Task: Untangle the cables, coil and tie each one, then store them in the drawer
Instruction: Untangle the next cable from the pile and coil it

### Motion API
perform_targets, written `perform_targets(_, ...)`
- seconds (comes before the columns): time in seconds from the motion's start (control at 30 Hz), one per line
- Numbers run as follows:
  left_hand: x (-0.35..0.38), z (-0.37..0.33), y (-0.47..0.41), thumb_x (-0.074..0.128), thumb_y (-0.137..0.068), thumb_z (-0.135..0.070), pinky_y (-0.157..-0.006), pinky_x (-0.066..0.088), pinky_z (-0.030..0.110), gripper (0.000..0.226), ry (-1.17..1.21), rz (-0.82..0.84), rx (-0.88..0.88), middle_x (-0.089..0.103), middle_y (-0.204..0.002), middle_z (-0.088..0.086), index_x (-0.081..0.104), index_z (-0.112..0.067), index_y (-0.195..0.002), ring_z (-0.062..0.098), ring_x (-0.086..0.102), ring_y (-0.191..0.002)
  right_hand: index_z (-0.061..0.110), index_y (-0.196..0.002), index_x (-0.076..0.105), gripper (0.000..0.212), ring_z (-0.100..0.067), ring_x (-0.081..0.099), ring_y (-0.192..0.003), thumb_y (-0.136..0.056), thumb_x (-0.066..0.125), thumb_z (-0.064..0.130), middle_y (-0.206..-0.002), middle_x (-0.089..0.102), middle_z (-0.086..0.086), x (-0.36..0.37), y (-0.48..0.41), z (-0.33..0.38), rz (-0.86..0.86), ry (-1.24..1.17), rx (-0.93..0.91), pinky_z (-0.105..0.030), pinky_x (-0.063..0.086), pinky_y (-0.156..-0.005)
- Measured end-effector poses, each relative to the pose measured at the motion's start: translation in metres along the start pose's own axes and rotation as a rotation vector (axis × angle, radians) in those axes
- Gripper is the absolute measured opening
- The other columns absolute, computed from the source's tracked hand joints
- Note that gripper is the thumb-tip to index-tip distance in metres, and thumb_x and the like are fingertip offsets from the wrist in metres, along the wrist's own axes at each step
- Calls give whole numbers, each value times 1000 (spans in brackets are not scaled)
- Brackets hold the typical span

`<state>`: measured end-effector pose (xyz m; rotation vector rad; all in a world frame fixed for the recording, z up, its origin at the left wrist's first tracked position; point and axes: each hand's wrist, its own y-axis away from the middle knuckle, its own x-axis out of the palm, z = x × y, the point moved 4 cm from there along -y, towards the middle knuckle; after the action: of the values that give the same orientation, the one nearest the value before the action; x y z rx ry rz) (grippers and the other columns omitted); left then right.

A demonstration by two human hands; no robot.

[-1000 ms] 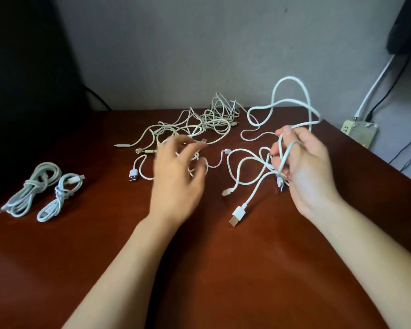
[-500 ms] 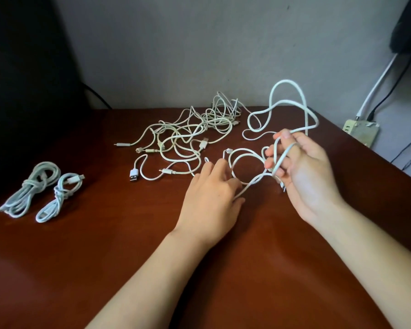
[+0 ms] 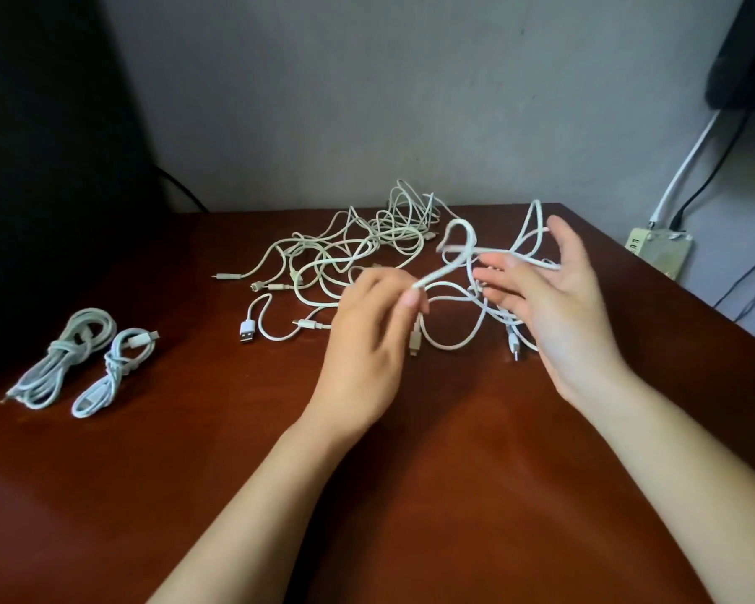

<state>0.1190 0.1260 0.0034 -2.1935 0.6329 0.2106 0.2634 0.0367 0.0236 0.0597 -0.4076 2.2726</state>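
Dim, soft light, faint sheen on the table (image 3: 454, 494), motion-blurred left hand (image 3: 367, 342) and right hand (image 3: 559, 307).

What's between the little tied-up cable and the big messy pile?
Nothing. The head view shows only bare table between the little tied cable and the tangled pile.

white cables (image 3: 358, 250), reddish-brown table (image 3: 410, 494), grey wall (image 3: 367, 102)
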Motion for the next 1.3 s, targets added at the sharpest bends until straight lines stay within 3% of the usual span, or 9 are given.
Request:
perform_targets(0.17,-13,1,-4,35,-103,-18,-87,37,10,32,346,-141,-256,67,-107,-9,53,-19,-77,-5,56,-105,37,-146,16,73,-7,70,-76,-94,57,9,-91,72,5,10,12,1,178,333,-318,-18,53,-68)
perform_targets(0.27,-19,7,-7,37,-98,-32,-90,40,28,32,553,-186,-312,67,-117,-9,54,-31,-70,5,60,-106,54,-138,27,63,-4,70,-67,-93,59,24,-82,73,12,17,23,-1,398,487,-452,-21,56,-71)
perform_targets(0.47,-27,10,-8,35,-103,-21,-92,44,36,46,796,-232,-483,67,-114,-7,55,-26,-62,18,60,-107,14,-104,66,23,-12,55,-44,-99,46,24,-54,61,1,14,44,23,221,619,-1112,-27,44,-47)
perform_targets(0.67,-26,11,-7,36,-102,-21,-92,46,36,37,882,-203,-539,65,-120,-5,53,-22,-69,18,62,-106,22,-103,64,22,-10,56,-70,-87,55,35,-81,63,-1,4,22,21,82,621,-724,-21,46,-65)
perform_targets(0.8,-23,7,-7,33,-102,-21,-94,45,34,31,925,-154,-549,64,-126,-1,50,-21,-76,17,61,-115,32,-123,55,71,-3,60,-95,-66,53,72,-110,64,12,16,21,-8,286,786,-289,-31,50,-87)
perform_targets(0.93,-21,9,-8,32,-102,-20,-99,42,35,28,1025,-123,-554,64,-126,3,48,-21,-80,15,60,-117,27,-153,6,108,-11,23,-143,-71,56,76,-158,19,10,35,39,-29,623,1206,-195,-29,18,-115)
perform_targets(1.07,-20,11,-8,31,-102,-20,-102,40,35,28,1062,-113,-559,65,-124,3,49,-20,-81,13,60,-117,20,-146,31,73,-14,34,-134,-88,50,59,-143,40,8,42,41,-41,671,1289,-373,-30,24,-113)
perform_targets(1.17,-22,11,-9,32,-102,-20,-97,42,33,27,1076,-112,-555,66,-123,1,50,-20,-82,13,60,-117,20,-114,61,27,-14,53,-105,-92,59,35,-107,58,8,43,39,-37,681,1193,-529,-30,41,-96)
perform_targets(1.3,-26,12,-9,31,-102,-21,-89,46,28,29,1114,-148,-581,66,-123,0,52,-21,-82,12,61,-116,26,-83,63,7,-3,53,-74,-88,60,23,-85,57,14,34,35,-28,763,1026,-422,-16,38,-65)
